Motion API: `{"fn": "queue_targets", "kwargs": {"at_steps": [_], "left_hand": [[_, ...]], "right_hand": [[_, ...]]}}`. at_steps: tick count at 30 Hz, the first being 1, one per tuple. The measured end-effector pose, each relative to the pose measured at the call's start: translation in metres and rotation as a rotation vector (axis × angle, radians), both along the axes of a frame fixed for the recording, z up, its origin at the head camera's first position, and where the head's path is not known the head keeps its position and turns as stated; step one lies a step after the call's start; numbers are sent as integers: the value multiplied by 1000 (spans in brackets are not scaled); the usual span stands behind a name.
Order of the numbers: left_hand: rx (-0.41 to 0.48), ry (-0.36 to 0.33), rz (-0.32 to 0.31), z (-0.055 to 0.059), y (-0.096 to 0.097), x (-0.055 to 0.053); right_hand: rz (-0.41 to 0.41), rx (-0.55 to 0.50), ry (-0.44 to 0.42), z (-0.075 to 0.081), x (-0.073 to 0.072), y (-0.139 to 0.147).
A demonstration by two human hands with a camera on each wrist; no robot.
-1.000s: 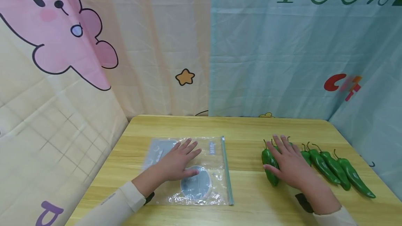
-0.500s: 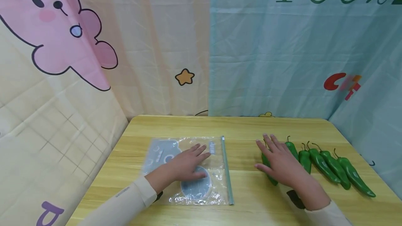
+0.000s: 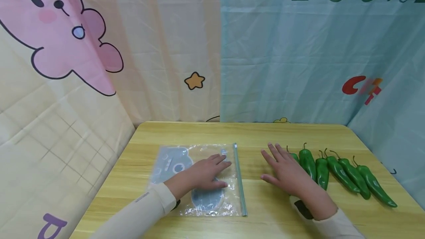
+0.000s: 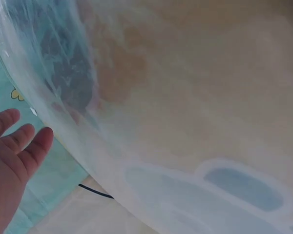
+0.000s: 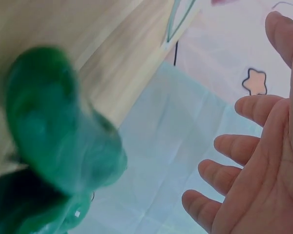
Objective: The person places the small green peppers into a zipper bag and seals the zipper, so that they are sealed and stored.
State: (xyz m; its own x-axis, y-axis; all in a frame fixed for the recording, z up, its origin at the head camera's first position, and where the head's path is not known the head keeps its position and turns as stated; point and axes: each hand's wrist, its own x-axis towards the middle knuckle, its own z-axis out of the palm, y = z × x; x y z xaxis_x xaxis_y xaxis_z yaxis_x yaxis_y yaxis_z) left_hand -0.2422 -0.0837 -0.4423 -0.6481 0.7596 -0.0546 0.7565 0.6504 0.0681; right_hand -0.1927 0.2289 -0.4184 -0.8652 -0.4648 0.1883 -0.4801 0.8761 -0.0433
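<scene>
A clear zip bag [image 3: 207,200] with blue-grey printing lies flat on the table, its green zip edge [image 3: 240,183] toward the right. Above it hovers the left hand [image 3: 206,173], fingers spread and holding nothing; the left wrist view shows its fingers [image 4: 36,151] apart from the bag's plastic [image 4: 63,58]. Several green peppers [image 3: 342,174] lie in a row on the right, stems toward the back. The right hand [image 3: 288,172] is over the row's left end with fingers extended, hiding part of the leftmost pepper. In the right wrist view its palm [image 5: 268,170] holds nothing, and blurred peppers [image 5: 58,126] show below.
The wooden table [image 3: 259,134] backs onto a printed curtain [image 3: 179,47], cream on the left and blue on the right. More curtain hangs at both sides of the table. Bare wood lies between the bag and the peppers.
The left hand has drifted right across the bag toward its zip edge. The right hand has moved left, uncovering more of the peppers. Bag and peppers have stayed in place.
</scene>
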Motion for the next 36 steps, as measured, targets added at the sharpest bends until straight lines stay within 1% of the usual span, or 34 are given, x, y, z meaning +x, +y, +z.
{"fn": "queue_targets", "kwargs": {"at_steps": [3,6,11,14,17,21,24,27,31,36], "left_hand": [[12,-9,-11,-2,4,-4],[24,-20,-7,-3,8,-7],[21,-28,19,1,19,-14],[11,-41,34,6,27,-18],[6,-58,36,7,35,-22],[1,-66,38,4,43,-27],[-7,-73,49,1,47,-28],[-25,-66,60,0,50,-30],[-43,-33,64,-2,51,-32],[-27,-17,61,-5,51,-34]], "right_hand": [[16,10,-6,0,-1,-8],[35,3,-21,0,-2,-16],[56,15,-36,-3,-9,-25],[54,22,-50,-5,-12,-27],[47,28,-67,-7,-14,-28],[43,29,-79,-9,-15,-28],[43,18,-77,-10,-15,-28],[40,9,-70,-11,-16,-28],[32,7,-69,-12,-17,-27],[30,7,-81,-13,-17,-27]]}}
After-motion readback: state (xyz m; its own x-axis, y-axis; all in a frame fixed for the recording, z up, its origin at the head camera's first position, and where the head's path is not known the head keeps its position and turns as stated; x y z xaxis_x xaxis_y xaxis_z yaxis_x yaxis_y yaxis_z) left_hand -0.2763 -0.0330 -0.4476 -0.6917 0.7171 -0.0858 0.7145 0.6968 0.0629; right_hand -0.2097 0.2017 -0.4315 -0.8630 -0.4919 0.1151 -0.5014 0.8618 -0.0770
